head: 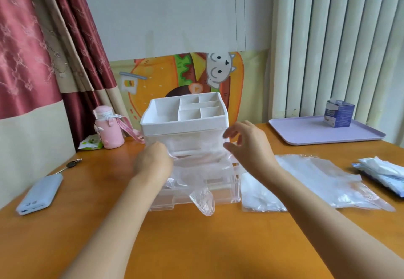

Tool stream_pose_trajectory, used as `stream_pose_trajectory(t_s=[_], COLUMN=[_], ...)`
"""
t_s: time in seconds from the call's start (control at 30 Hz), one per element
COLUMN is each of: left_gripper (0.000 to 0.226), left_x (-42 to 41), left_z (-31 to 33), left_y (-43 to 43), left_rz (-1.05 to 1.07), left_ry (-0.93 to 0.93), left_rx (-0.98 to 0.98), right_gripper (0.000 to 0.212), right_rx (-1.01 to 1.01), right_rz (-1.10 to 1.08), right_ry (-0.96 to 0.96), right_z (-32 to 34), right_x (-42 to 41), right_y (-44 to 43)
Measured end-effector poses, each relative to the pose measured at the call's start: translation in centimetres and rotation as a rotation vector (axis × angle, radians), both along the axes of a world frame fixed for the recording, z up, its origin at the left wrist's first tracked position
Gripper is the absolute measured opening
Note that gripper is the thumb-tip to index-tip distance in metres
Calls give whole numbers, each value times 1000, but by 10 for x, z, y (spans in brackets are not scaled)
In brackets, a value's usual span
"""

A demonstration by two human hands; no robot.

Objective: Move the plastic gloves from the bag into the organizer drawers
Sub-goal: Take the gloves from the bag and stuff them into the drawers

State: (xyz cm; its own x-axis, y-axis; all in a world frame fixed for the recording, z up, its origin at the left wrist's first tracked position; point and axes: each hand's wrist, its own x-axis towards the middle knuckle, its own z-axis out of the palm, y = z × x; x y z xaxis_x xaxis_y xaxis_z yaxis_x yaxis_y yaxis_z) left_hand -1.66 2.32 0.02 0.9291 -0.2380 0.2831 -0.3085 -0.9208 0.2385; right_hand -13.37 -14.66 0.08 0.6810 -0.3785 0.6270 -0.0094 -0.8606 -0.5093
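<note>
Glove (197, 177) pinched at its edge by left hand (153, 162) — right hand (248, 145) spread just beside it.

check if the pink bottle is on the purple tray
No, the pink bottle stands on the table; the purple tray holds a blue box.

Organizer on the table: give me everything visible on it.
The organizer is a boxy white plastic unit standing upright on the wooden table. Its open top tray is divided into several compartments. Below sit clear drawers; the lowest drawer is pulled out toward the camera. A thin clear glove drapes over the front, pinched by the left hand; the right hand hovers open at its right front corner.
</note>
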Motion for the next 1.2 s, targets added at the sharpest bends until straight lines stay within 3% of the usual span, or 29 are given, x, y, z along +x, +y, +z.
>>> stream_pose_trajectory(t_s=[0.1, 0.27, 0.4, 0.6, 0.8, 0.9, 1.0, 1.13, 1.2], left_gripper=[10, 21, 27, 11, 27, 16, 21, 41, 48], left_x=[6, 12, 15, 17, 2, -7, -4, 8, 8], left_z=[-1, 1, -4, 0, 10, 13, 3, -4, -4], left_y=[-2, -4, -4, 13, 36, 30, 19, 8, 2], left_rz=[20, 29, 11, -47, -175, -330, -373, -303, -297], left_ry=[41, 90, 58, -63, -295, -14, 273, 412, 439], left_rx=[62, 56, 126, 151, -61, -158, -7, 137, 182], right_gripper=[12, 27, 50, 76, 64, 65, 73, 82, 73], right_rx=[2, 23, -130, -214, -240, -265, -359, -265, -156], right_rz=[149, 248, 280, 256, 192, 142, 96, 81, 120], right_ry=[162, 545, 867, 857, 861, 909, 967, 1001, 969], right_z=[1, 2, -8, -17, -18, -17, -19, -26, -24], right_x=[4, 27, 51, 69, 72, 71, 72, 74, 73], right_y=[20, 33, 38, 47, 53, 55, 58, 60, 59])
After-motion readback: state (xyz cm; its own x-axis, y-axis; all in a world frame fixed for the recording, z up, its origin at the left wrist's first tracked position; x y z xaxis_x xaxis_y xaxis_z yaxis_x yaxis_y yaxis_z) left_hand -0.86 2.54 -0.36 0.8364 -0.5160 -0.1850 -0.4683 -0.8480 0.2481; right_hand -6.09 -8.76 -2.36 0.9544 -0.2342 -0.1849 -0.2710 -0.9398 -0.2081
